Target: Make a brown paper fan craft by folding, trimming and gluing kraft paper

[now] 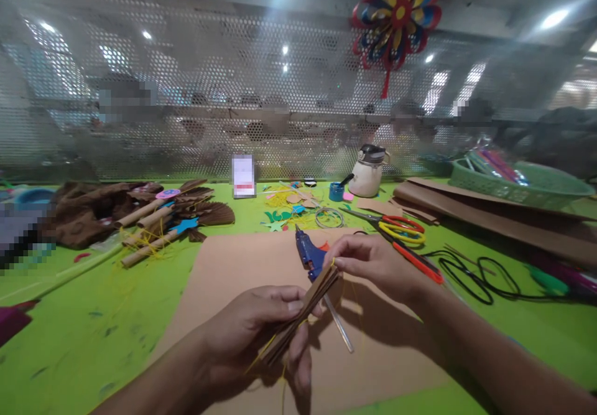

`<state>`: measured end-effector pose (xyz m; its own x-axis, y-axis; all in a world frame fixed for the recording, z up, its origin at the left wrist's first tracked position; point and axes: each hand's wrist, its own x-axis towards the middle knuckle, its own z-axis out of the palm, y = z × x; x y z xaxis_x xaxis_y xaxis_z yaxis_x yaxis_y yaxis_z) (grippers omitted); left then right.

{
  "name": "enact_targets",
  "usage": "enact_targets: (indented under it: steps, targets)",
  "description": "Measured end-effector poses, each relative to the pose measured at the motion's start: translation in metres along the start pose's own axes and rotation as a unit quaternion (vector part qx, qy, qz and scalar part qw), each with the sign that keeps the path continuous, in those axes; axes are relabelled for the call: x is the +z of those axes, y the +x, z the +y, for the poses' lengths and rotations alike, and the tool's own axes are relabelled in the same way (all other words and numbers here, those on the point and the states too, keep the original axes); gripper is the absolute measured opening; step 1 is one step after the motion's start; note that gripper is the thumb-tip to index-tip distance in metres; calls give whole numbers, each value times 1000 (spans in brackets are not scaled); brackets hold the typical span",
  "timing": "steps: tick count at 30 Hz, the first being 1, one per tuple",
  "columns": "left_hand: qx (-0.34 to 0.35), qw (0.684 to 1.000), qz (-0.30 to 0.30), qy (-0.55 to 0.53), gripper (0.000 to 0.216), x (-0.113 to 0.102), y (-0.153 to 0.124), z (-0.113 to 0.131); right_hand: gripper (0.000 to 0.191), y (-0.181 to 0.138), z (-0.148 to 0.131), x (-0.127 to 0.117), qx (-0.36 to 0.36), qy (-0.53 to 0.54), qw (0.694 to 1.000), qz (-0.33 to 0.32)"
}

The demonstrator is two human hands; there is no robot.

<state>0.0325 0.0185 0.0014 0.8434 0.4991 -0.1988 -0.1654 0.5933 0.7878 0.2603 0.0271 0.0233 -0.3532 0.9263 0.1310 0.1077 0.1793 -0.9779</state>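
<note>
Craft workshop, glue gun (310,257), scissors (396,228)

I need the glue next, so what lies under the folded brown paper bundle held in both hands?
A blue glue gun with its clear glue stick lies on the brown sheet beneath the folded paper bundle. The bundle and right hand hide the gun's rear end.
</note>
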Motion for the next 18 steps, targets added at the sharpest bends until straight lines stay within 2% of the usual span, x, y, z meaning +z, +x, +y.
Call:
enact_targets:
  steps: [6,13,18]
  targets:
    - [-27,999,-20,-8,20,2,-1,0,17,0,1,5,26,32,998,52]
    - [-39,998,-53,-1,22,5,-2,-2,17,4,14,12,66,104,991,47]
    - [-34,999,-42,6,21,5,-2,-3,17,-2,10,29,138,210,964,83]
